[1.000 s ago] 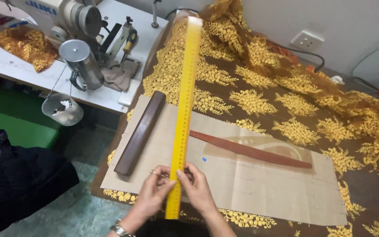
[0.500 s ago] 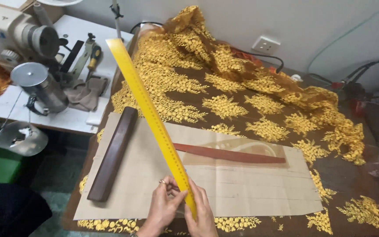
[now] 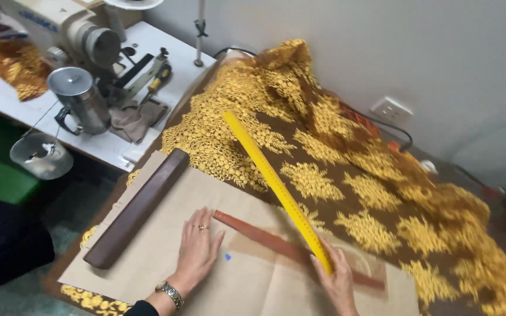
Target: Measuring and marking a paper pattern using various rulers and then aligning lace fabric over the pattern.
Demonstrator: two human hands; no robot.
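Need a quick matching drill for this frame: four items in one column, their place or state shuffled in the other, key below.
1. yellow ruler
2. dark wooden bar
3. left hand
4. metal jug

A. flat on the tan paper pattern
B. on the white sewing table
C. lying along the paper's left edge
D. held at its near end by the right hand, slanting over the brown and gold fabric

Pairs: 1-D, 2-C, 3-A, 4-B
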